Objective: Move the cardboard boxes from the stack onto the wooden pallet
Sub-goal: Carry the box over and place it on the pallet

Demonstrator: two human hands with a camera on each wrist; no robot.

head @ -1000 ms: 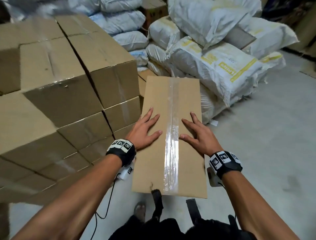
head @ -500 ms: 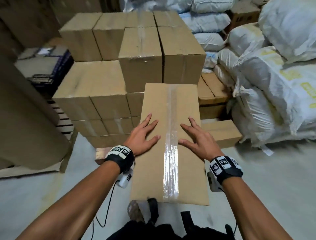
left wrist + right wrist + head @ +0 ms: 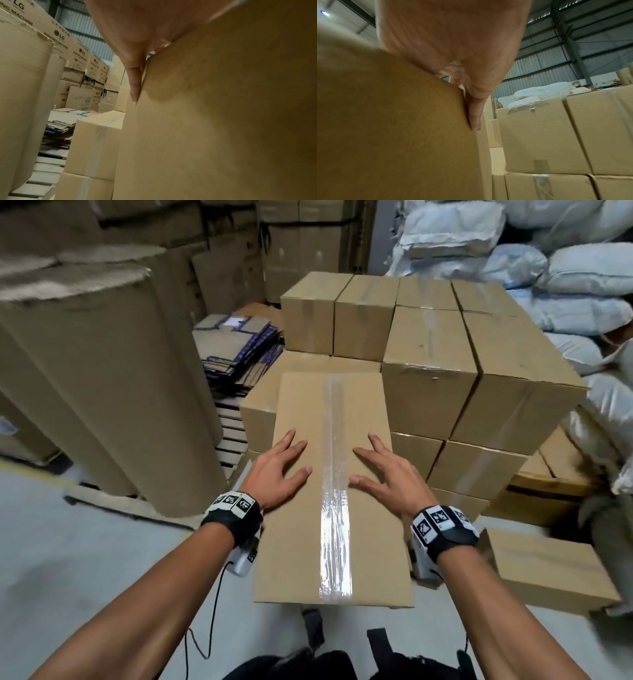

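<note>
I carry a long cardboard box [image 3: 301, 542] with a clear tape strip down its top, level in front of me. My left hand [image 3: 277, 474] lies on its top left edge and my right hand [image 3: 387, 474] on its top right edge, fingers straight and spread. In the wrist views one finger [image 3: 135, 83] of the left hand and one finger [image 3: 475, 115] of the right hand press flat along the box's sides. Ahead stands a pile of stacked boxes [image 3: 428, 364] on a wooden pallet [image 3: 229, 436], whose bare slats show at the pile's left.
Tall brown paper rolls [image 3: 102, 388] stand close on the left. Flattened cartons [image 3: 236, 347] lie behind the pallet. White sacks [image 3: 565, 275] are heaped at the right, and a loose box [image 3: 548, 570] lies on the floor there. Large appliance cartons [image 3: 77, 56] rise behind.
I have turned left with the box: the sacks slid off to the right, and the box pile, pallet slats and paper rolls came into view. Both hands keep their places on the box.
</note>
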